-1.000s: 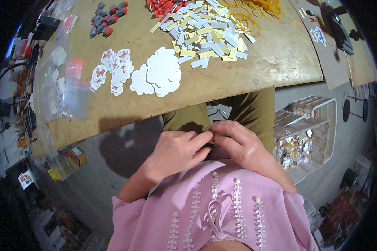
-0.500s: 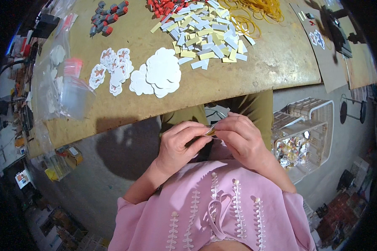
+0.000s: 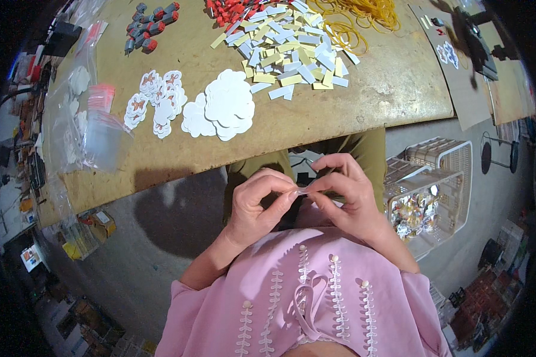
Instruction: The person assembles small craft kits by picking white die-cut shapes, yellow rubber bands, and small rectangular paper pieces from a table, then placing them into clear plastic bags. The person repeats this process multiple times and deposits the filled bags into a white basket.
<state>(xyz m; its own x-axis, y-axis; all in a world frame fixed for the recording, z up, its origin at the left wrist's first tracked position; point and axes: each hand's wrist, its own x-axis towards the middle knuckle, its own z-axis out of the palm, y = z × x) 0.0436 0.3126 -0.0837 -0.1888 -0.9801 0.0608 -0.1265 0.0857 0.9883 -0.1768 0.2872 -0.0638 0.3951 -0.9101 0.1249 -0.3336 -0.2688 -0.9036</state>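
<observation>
A person in a pink top (image 3: 280, 282) with white leaf-like trim sits at a bench (image 3: 375, 89), both bare hands raised in front of the lap, short of the bench's near edge. The left hand (image 3: 259, 199) pinches one end of a small clear piece (image 3: 302, 191) between thumb and finger, a narrow grip. The right hand (image 3: 348, 193) grips the other end with its fingertips, also narrowly, one finger arched above. The piece is too small to make out further. Below the bench's near right corner stands a white basket (image 3: 463, 190) containing shiny, many-coloured pieces.

On the bench, left of the middle of its near edge, lie overlapping white cards (image 3: 229, 104) with wavy outlines; just left of them are printed cut-outs (image 3: 138, 110). Clear bags (image 3: 107, 143) spread along the left edge. Farther back, from left to right, are small grey-and-red cylinders (image 3: 155, 27), red parts (image 3: 229, 13), a heap of pale yellow and grey strips (image 3: 304, 56), and a tangle of yellow bands (image 3: 372, 15).
</observation>
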